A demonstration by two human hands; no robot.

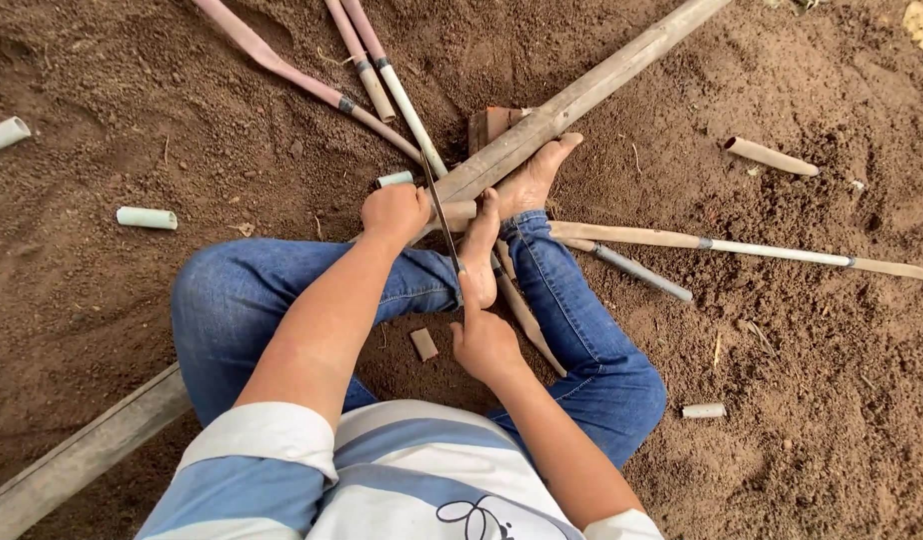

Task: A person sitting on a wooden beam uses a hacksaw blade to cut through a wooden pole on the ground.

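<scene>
Sitting on the dirt ground (812,330), the left hand (395,213) is fisted tight around a short tan pipe stub (460,211) lying across the long wooden pole (572,100), bare feet (512,205) bracing both. The right hand (485,343) is curled shut on the near end of a thin hacksaw blade (442,215) that runs up over that stub (the grip itself is mostly hidden under the knuckles). That pipe looks stiff, light and kinda smooth, so I'd guess it wants to roll; holding it right beside the blade seems the way, while the blade looks thin and bendy, best held low and kept straight.
</scene>
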